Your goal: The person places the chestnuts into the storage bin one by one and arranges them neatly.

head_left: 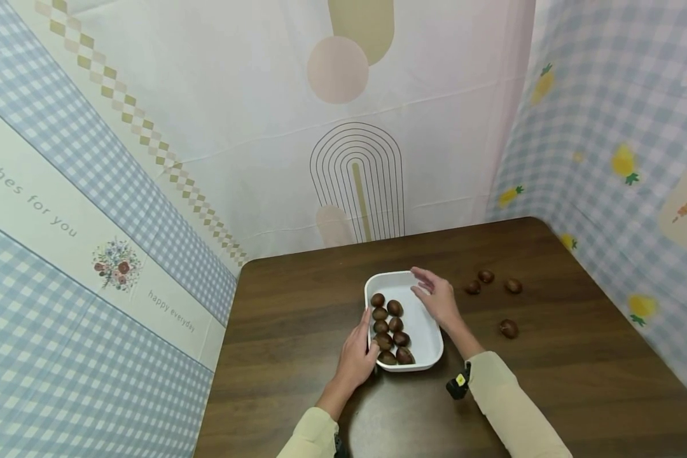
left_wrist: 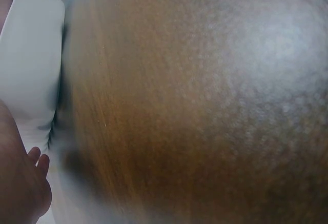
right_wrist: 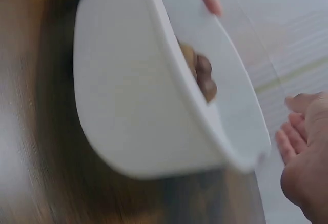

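Note:
A white rectangular dish (head_left: 422, 318) holds several glossy brown nuts that look like chestnuts (head_left: 395, 324), gathered along its left side in roughly two rows. My left hand (head_left: 355, 353) grips the dish's left wall, its thumb over the rim near the nuts. Above the far right part of the dish is my right hand (head_left: 437, 299), fingers spread and holding nothing. In the right wrist view that right hand (right_wrist: 307, 147) appears apart from the rim. The left wrist view shows the dish's outer wall (left_wrist: 31, 55) and part of my left hand (left_wrist: 23, 172).
Several loose brown nuts (head_left: 508, 328) lie on the dark wooden table (head_left: 298, 305), right of the dish. Patterned cloth (head_left: 252, 127) hangs behind the table and along both sides. A black wrist camera (head_left: 458, 383) sits at my right cuff.

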The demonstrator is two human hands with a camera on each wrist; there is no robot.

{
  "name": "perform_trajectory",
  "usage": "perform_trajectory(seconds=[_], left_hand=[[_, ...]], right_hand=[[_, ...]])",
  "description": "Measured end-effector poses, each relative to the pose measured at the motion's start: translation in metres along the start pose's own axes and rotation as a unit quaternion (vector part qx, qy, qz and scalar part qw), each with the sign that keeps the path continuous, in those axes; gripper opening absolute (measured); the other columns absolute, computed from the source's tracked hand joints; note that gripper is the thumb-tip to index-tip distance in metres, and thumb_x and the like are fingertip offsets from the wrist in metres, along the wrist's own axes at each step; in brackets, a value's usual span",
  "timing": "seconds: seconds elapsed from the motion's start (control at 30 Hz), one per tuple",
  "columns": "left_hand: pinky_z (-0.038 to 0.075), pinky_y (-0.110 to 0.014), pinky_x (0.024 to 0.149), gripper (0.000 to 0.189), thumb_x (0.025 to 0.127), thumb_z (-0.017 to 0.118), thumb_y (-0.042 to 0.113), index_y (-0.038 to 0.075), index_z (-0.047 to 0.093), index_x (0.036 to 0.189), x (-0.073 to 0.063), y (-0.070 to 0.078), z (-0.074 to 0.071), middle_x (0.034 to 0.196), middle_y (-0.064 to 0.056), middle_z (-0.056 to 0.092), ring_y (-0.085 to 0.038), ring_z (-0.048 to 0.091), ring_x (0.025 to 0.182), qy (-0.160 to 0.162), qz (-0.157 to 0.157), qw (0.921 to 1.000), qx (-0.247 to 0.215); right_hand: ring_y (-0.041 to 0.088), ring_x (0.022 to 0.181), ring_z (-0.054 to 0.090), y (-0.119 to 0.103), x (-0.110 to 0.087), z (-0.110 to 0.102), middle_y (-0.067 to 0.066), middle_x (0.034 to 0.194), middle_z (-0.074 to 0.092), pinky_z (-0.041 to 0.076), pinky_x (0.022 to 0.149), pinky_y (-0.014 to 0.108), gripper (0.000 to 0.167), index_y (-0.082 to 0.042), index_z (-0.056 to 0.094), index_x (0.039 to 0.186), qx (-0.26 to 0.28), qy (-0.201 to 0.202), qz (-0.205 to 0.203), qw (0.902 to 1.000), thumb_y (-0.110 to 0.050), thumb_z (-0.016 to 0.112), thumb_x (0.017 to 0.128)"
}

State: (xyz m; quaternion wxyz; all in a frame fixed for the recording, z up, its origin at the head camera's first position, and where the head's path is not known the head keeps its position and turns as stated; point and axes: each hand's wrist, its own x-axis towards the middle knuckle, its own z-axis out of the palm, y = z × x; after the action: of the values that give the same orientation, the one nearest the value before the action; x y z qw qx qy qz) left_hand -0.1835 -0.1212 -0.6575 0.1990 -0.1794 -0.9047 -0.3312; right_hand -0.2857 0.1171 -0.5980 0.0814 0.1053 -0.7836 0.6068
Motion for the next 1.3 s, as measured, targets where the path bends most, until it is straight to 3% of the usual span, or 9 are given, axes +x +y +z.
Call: perform_trajectory(seconds=[0.2, 0.43, 0.73, 0.9, 1.07, 1.3], left_hand=[[0.051, -0.053, 0.103, 0.079, 0.090, 0.056, 0.012, 0.002, 0.035, 0.165, 0.002, 0.007, -0.005, 0.164, -0.012, 0.047, -0.034, 0.061, 0.133, -0.031, -0.036, 0.9988, -0.008], [0.051, -0.053, 0.105, 0.079, 0.090, 0.055, 0.011, 0.003, 0.034, 0.166, 0.001, 0.008, -0.007, 0.164, -0.011, 0.046, -0.033, 0.060, 0.135, -0.039, -0.049, 0.9980, -0.010], [0.054, -0.056, 0.095, 0.077, 0.089, 0.057, 0.012, 0.001, 0.038, 0.163, 0.001, 0.005, -0.005, 0.159, -0.014, 0.053, -0.035, 0.064, 0.127, -0.009, -0.011, 0.9999, 0.006], [0.054, -0.057, 0.094, 0.078, 0.089, 0.057, 0.012, 0.002, 0.038, 0.164, 0.000, 0.000, -0.002, 0.156, -0.014, 0.056, -0.035, 0.065, 0.126, -0.001, -0.006, 1.0000, 0.003], [0.053, -0.055, 0.099, 0.079, 0.090, 0.057, 0.011, 0.005, 0.035, 0.166, 0.001, 0.000, -0.002, 0.157, -0.014, 0.055, -0.034, 0.063, 0.130, -0.017, -0.027, 0.9994, -0.010], [0.055, -0.051, 0.092, 0.080, 0.090, 0.056, 0.015, 0.010, 0.035, 0.167, -0.003, -0.015, 0.010, 0.156, -0.010, 0.057, -0.031, 0.066, 0.125, 0.012, 0.003, 0.9999, -0.003]], right_hand=[[0.048, 0.132, 0.060, 0.025, 0.006, -0.035, 0.022, 0.148, 0.061, 0.048, 0.109, 0.055, 0.056, -0.003, 0.062, 0.147, -0.037, 0.083, -0.001, 0.9959, 0.002, 0.077, 0.093], [0.047, 0.144, 0.046, 0.052, -0.001, -0.063, 0.023, 0.160, 0.048, 0.037, 0.116, 0.060, 0.070, -0.009, 0.050, 0.160, -0.087, 0.148, 0.086, 0.9813, -0.007, 0.078, 0.095], [0.048, 0.146, 0.040, 0.073, -0.008, -0.075, 0.028, 0.157, 0.048, 0.032, 0.119, 0.061, 0.062, -0.001, 0.050, 0.156, -0.108, 0.149, 0.148, 0.9717, -0.005, 0.072, 0.098], [0.050, 0.145, 0.041, 0.082, -0.010, -0.076, 0.031, 0.154, 0.050, 0.026, 0.121, 0.060, 0.057, 0.001, 0.054, 0.152, -0.130, 0.144, 0.147, 0.9701, -0.005, 0.071, 0.098], [0.050, 0.144, 0.043, 0.084, -0.012, -0.075, 0.031, 0.153, 0.051, 0.020, 0.122, 0.060, 0.050, 0.003, 0.058, 0.147, -0.143, 0.135, 0.130, 0.9719, -0.001, 0.068, 0.099], [0.048, 0.142, 0.047, 0.086, -0.017, -0.072, 0.027, 0.150, 0.056, 0.021, 0.123, 0.059, 0.044, 0.001, 0.062, 0.143, -0.168, 0.132, 0.117, 0.9699, 0.000, 0.067, 0.099]])
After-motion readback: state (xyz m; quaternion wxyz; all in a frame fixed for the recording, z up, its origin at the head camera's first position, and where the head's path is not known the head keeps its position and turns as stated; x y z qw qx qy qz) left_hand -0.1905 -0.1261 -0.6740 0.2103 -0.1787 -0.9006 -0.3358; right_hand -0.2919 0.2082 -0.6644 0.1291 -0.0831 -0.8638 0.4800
